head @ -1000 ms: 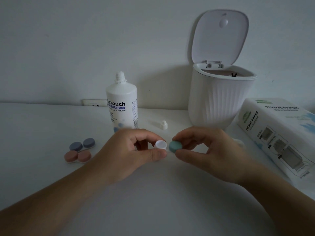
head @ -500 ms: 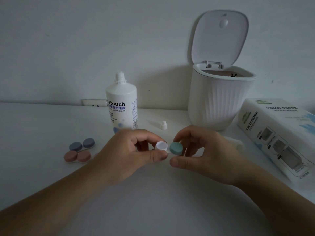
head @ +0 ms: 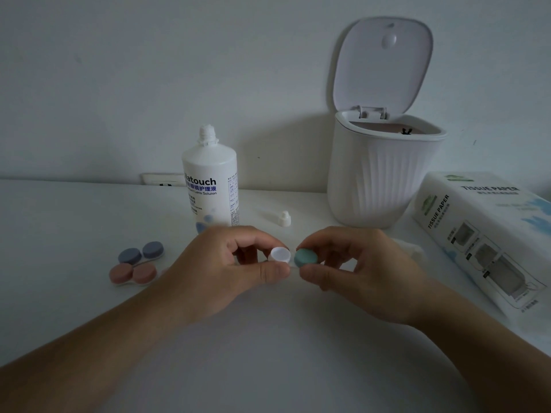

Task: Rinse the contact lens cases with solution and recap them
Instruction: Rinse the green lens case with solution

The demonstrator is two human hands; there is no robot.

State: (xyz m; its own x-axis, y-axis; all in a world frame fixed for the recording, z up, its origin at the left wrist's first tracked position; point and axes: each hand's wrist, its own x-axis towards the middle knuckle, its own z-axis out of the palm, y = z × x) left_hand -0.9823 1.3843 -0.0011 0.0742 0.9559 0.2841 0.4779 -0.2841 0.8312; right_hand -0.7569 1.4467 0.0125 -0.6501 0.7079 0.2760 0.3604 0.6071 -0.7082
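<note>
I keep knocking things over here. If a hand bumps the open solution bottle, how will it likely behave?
The solution bottle is tall on a narrow base, so it probably tips rather than slides. Its bottle cap lies apart on the table, so it would likely spill. Its fill level cannot be seen.

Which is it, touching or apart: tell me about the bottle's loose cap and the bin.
Apart. The head view shows bare table between the small white cap and the bin.

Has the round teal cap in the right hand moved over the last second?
No. The round teal cap sits in the same place below the small white bottle cap on the table.
</note>
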